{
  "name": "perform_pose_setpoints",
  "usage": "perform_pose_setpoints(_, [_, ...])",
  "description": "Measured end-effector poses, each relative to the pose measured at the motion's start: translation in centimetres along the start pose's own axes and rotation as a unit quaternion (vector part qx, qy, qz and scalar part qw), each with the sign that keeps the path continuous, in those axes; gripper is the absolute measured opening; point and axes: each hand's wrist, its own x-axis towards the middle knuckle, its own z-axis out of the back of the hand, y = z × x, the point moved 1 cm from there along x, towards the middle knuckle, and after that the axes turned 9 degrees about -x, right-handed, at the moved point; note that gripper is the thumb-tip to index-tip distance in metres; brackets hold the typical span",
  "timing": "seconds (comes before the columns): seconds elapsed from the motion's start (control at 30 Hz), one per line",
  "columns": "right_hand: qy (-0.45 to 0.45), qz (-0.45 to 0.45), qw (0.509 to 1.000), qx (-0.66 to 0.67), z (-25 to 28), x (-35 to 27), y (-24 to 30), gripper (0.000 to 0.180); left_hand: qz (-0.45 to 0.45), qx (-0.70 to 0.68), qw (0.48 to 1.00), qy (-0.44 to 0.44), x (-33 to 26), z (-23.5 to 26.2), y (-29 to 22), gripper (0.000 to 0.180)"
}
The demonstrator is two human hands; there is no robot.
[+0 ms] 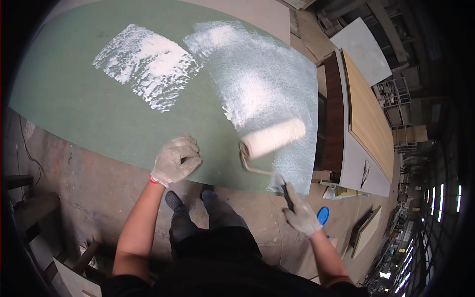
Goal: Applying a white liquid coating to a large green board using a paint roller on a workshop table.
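A paint roller is in my right hand (300,216), whose gloved fingers are wrapped round the dark handle (288,197). Its thick whitish roller sleeve (274,138) rests on or just over the right part of a large green board (64,99), slightly blurred. Beneath and beyond the sleeve, a white coating (277,69) is spread thinly, with thicker spots. A separate rough white patch (153,64) lies farther left. My left hand (176,159), in a knitted glove with a red cuff, hovers at or touches the board's near edge, fingers loosely curled and holding nothing I can see.
Right of the board stands a stack of panels with a wood-coloured top sheet (368,109). A blue round object (323,216) is on the floor beyond my right hand. Dark beams (37,213) are at the left. A white sheet (361,52) leans at the far right.
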Motion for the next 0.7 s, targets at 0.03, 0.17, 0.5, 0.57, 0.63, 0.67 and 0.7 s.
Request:
perform_pose_setpoints(0.03, [-0.003,0.005,1.000,-0.001,1.6,0.3,-0.5,0.086,-0.003,0.003,1.000,-0.004,0.0,-0.3,0.2,0.007])
perform_pose_setpoints(0.17, [0.077,0.038,0.996,-0.028,7.2,8.0,0.5,0.088,0.000,0.033,0.999,-0.008,-0.6,-0.6,0.3,0.010])
perform_pose_setpoints(0.5, [0.035,0.113,0.992,0.053,11.4,30.9,13.2,0.091,0.005,0.323,0.940,-0.114,-0.1,-3.6,-0.5,0.015])
perform_pose_setpoints(0.57, [-0.007,0.135,0.991,-0.017,9.9,29.1,8.6,0.083,0.064,0.324,0.929,-0.167,0.5,-4.2,-0.6,0.015])
perform_pose_setpoints(0.63, [-0.012,0.177,0.984,-0.025,6.6,25.1,1.7,0.084,0.098,0.337,0.921,-0.170,0.3,-4.0,-1.2,0.016])
perform_pose_setpoints(0.67, [-0.011,0.196,0.980,-0.028,5.7,20.8,-0.4,0.085,0.116,0.351,0.914,-0.170,-0.5,-3.2,-1.2,0.018])
perform_pose_setpoints(0.7, [0.002,0.202,0.979,-0.019,5.1,16.8,-3.6,0.087,0.127,0.358,0.911,-0.164,-0.9,-3.4,-1.4,0.019])
